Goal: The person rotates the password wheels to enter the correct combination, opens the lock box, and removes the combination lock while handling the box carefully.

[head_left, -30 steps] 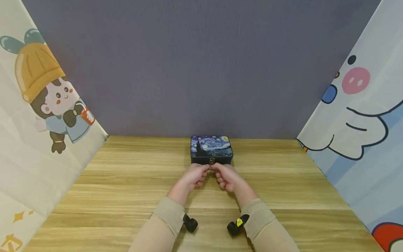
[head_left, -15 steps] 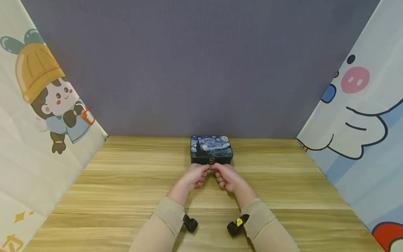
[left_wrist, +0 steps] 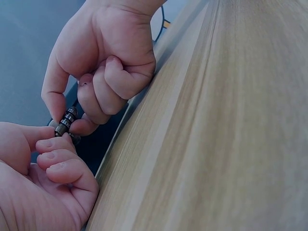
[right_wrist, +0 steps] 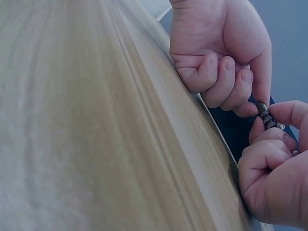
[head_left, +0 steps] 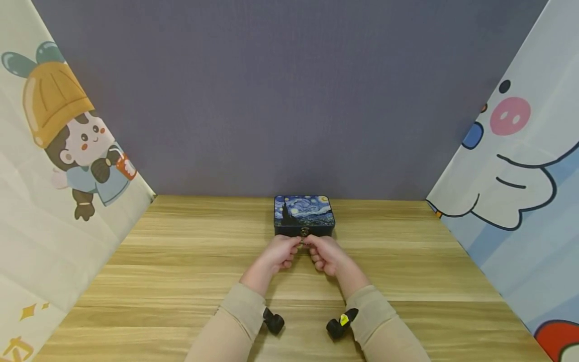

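Observation:
A small dark blue box [head_left: 304, 211] with a swirling night-sky picture on its lid stands at the back of the table, lid down, a brass-coloured clasp [head_left: 305, 231] on its front. At that front is a small dark combination padlock [left_wrist: 67, 120] with ridged number rings. My left hand [head_left: 281, 252] pinches one end of the padlock between thumb and index finger. From the other side, my right hand [head_left: 328, 254] pinches its rings the same way. The other fingers of both hands are curled in. The digits are too small to read, and fingers hide part of the padlock.
The wood-grain table [head_left: 190, 281] runs up to a grey panel [head_left: 289, 100] right behind the box. Printed cloths flank it, a cartoon child [head_left: 90, 136] at left and a pink-snouted animal [head_left: 510, 115] at right. Black wrist cameras hang by both sleeves.

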Tool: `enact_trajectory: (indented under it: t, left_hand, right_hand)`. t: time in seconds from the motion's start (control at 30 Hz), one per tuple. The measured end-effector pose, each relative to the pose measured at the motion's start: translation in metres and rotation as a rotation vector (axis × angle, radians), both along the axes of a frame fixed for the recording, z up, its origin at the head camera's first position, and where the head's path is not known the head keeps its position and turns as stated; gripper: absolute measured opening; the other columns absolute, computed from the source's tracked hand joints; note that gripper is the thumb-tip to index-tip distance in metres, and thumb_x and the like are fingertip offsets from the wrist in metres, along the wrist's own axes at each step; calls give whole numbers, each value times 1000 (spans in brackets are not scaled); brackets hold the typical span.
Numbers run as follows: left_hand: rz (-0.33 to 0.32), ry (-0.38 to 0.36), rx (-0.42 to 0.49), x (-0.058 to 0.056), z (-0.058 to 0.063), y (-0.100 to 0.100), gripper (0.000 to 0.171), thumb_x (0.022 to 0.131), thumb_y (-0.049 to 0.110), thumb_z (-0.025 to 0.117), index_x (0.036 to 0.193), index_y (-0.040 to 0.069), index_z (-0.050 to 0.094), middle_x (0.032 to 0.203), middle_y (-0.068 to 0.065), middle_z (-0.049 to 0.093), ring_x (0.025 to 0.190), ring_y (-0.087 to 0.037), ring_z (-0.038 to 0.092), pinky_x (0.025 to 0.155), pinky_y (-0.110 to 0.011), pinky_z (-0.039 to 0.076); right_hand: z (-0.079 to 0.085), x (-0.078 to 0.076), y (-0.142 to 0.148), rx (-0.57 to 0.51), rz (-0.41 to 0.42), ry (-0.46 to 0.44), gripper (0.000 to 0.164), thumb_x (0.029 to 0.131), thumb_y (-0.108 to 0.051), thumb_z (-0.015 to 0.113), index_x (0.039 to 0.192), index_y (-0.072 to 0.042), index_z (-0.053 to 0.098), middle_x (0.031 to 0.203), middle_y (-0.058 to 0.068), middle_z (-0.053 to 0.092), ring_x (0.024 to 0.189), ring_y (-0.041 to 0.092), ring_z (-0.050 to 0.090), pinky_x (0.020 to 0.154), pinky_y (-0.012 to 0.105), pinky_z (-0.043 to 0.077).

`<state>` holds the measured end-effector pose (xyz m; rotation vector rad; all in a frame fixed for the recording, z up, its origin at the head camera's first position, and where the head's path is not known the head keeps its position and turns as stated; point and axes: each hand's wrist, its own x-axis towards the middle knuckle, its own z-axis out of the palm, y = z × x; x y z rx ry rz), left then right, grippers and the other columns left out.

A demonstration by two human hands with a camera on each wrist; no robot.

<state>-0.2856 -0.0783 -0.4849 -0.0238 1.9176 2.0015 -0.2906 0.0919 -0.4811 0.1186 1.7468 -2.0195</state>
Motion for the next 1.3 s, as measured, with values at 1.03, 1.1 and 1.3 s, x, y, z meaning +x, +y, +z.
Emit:
enact_trajectory:
  t: [1.03, 1.1, 1.3]
  left_hand:
    - [1, 14, 18, -2, -2, 0, 25, 106, 23, 52, 96, 1, 59, 61, 5, 35, 46, -7, 26, 42, -22, 24]
    - [2, 13, 20, -2, -2, 0, 25, 106, 23, 53, 97, 1, 59, 61, 5, 35, 46, -7, 25, 42, -22, 24]
    - [3, 14, 18, -3, -4, 1, 24, 105, 23, 53, 93, 3, 58, 61, 5, 35, 46, -7, 26, 42, -22, 24]
  right_hand:
    - [0, -4, 4, -15, -20, -30, 26, 89, -27, 67, 73, -12, 53, 57, -8, 29, 44, 4, 20, 38, 20, 17]
    - [0, -5, 6, -13, -22, -32, 29, 91, -28, 66, 71, -13, 51, 57, -8, 29, 44, 4, 20, 38, 20, 17]
    - [3, -4, 9, -2, -26, -41, 28, 92, -30, 66, 74, -12, 51, 57, -8, 29, 43, 4, 22, 38, 20, 18]
